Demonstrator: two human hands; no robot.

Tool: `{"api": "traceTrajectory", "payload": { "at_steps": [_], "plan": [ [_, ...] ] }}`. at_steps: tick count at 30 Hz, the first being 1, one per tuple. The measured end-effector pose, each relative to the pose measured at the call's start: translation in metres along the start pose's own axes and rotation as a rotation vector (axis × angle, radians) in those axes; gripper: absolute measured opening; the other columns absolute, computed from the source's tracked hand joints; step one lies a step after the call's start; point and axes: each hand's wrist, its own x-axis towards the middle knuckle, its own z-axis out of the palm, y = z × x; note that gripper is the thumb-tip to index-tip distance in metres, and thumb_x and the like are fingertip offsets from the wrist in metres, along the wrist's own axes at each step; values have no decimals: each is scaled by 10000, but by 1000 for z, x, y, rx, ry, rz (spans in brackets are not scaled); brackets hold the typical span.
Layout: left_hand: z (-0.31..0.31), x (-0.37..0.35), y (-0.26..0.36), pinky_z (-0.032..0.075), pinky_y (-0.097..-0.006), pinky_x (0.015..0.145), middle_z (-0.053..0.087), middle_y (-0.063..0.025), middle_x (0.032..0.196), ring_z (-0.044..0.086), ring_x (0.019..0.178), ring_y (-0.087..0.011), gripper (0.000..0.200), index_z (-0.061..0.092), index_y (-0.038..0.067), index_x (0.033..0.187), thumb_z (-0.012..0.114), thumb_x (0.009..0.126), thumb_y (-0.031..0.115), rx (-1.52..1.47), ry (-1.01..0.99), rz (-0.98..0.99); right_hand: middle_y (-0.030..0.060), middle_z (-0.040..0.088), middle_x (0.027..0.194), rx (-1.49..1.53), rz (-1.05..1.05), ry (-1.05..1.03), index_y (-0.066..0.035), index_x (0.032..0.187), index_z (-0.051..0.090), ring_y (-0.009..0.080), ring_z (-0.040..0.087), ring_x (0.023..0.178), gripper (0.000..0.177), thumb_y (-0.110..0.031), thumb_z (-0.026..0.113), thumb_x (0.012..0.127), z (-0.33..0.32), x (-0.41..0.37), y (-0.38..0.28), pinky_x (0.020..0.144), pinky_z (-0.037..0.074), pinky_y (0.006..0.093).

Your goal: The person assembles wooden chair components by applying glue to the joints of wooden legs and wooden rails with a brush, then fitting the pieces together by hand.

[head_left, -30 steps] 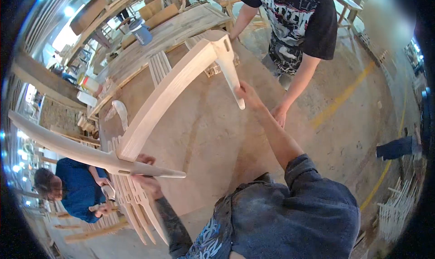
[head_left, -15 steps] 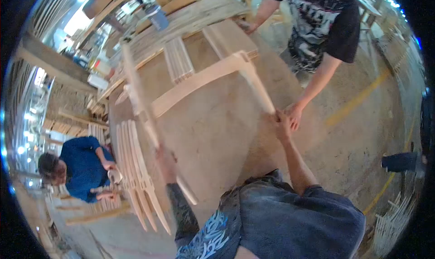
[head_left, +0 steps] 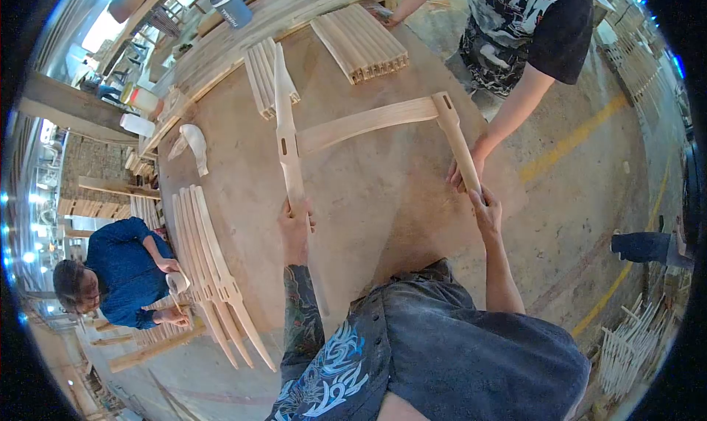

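Observation:
Between my hands is a wooden chair frame (head_left: 375, 122): two slotted legs joined by a curved rail. My left hand (head_left: 296, 226) is wrapped round the long left leg (head_left: 288, 145), whose tip points away from me. At the near end of the shorter right leg (head_left: 458, 142), my right hand (head_left: 486, 209) grips the wood. A co-worker's hand (head_left: 465, 172) touches that same leg just beyond my fingers. The frame is above a brown tabletop (head_left: 353, 200).
Loose curved legs (head_left: 210, 255) lie along the table's left edge. Bundled slats (head_left: 361, 44) and a smaller stack (head_left: 269, 78) lie at the back. A cloth-like pale piece (head_left: 194, 147) lies left. A blue tumbler (head_left: 232, 8) stands behind. Another person (head_left: 129, 274) works at the left.
The frame has turned and its left leg has swung right, now in front of the smaller slat stack. My left hand moved up and right with it; my right hand shifted slightly right and nearer.

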Motion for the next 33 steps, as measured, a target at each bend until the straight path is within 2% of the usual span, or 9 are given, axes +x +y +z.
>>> {"api": "traceTrajectory", "payload": {
  "at_steps": [3, 6, 10, 12, 15, 19, 25, 31, 33],
  "plan": [
    [3, 4, 5, 427, -242, 446, 535, 20, 723, 517, 520, -73, 398, 577, 61, 1223, 685, 896, 259, -7, 7, -21, 39, 641, 864, -2, -49, 13, -26, 1234, 644, 116, 562, 781, 480, -340, 685, 873, -4, -3, -14, 710, 469, 295],
    [2, 9, 0, 427, -237, 446, 533, 23, 718, 518, 526, -68, 395, 580, 61, 1218, 685, 896, 266, -30, -11, -25, 37, 601, 808, -32, -46, -8, -21, 1220, 645, 105, 529, 749, 483, -366, 664, 883, -9, -3, -19, 670, 448, 289],
    [4, 8, 6, 423, -231, 445, 531, 26, 714, 515, 525, -64, 383, 585, 68, 1210, 683, 899, 269, 7, -16, -21, 60, 613, 800, -70, -66, 15, -11, 1206, 641, 124, 545, 755, 489, -379, 645, 885, -6, 2, -15, 686, 461, 305],
    [4, 7, 4, 420, -225, 445, 530, 30, 708, 512, 519, -61, 367, 592, 82, 1198, 682, 900, 276, -15, 1, 10, 104, 637, 805, -103, -117, 26, -22, 1197, 642, 149, 578, 784, 491, -395, 641, 877, -8, 6, -5, 713, 472, 323],
    [0, 12, -1, 417, -219, 444, 530, 36, 709, 510, 519, -58, 343, 601, 93, 1174, 683, 900, 282, -54, -15, -21, 140, 663, 835, -95, -69, 35, -39, 1208, 645, 178, 617, 823, 497, -402, 645, 869, -7, 5, -6, 742, 484, 338],
    [3, 8, 7, 410, -215, 433, 529, 40, 703, 505, 512, -54, 336, 602, 96, 1156, 687, 898, 293, -15, 6, -20, 143, 657, 830, -131, -100, 86, -47, 1203, 646, 178, 622, 815, 501, -413, 650, 862, -5, 2, -20, 741, 487, 339],
    [6, 7, 12, 400, -219, 414, 522, 37, 684, 506, 495, -56, 340, 601, 92, 1141, 692, 896, 310, 32, 46, 2, 80, 592, 776, -92, -47, 27, -35, 1156, 649, 159, 559, 739, 461, -392, 654, 864, -7, -5, -48, 692, 470, 332],
    [9, 5, 8, 414, -216, 416, 523, 34, 685, 508, 492, -54, 323, 603, 74, 1116, 699, 893, 288, -43, 102, 19, 38, 530, 747, -102, -90, -33, -35, 1160, 646, 119, 505, 715, 399, -321, 647, 882, -8, 13, -26, 650, 437, 294],
    [13, 6, 7, 428, -217, 422, 532, 27, 694, 507, 482, -58, 330, 604, 65, 1121, 706, 888, 276, 13, 83, 27, 7, 516, 743, -22, -117, 15, -13, 1183, 633, 105, 470, 694, 422, -319, 639, 892, -8, 21, -19, 624, 412, 278]
  ]
}}
